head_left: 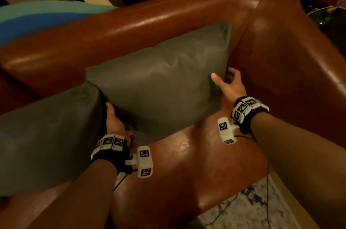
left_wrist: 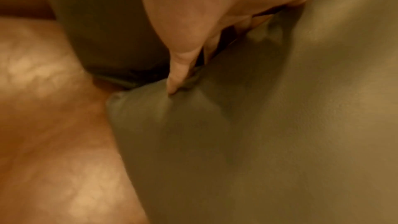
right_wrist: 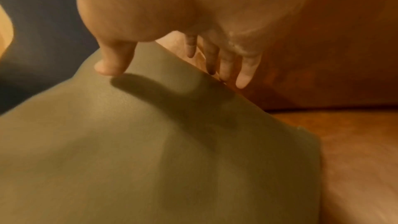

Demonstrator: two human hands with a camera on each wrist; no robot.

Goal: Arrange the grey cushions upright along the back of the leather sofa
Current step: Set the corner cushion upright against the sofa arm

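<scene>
The grey cushion (head_left: 159, 80), smooth and matte with soft creases, leans tilted against the leather sofa (head_left: 196, 11) back near its right corner. The left hand (head_left: 114, 122) pinches its lower-left corner; the right hand (head_left: 227, 86) straddles its right edge, grip wide. To finish well, push the base back so it stands upright beside the second cushion (head_left: 46, 135).

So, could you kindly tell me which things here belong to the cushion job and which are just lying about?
Job:
right grey cushion, held by left hand and right hand
left grey cushion
leather sofa

Lying about:
patterned rug
</scene>
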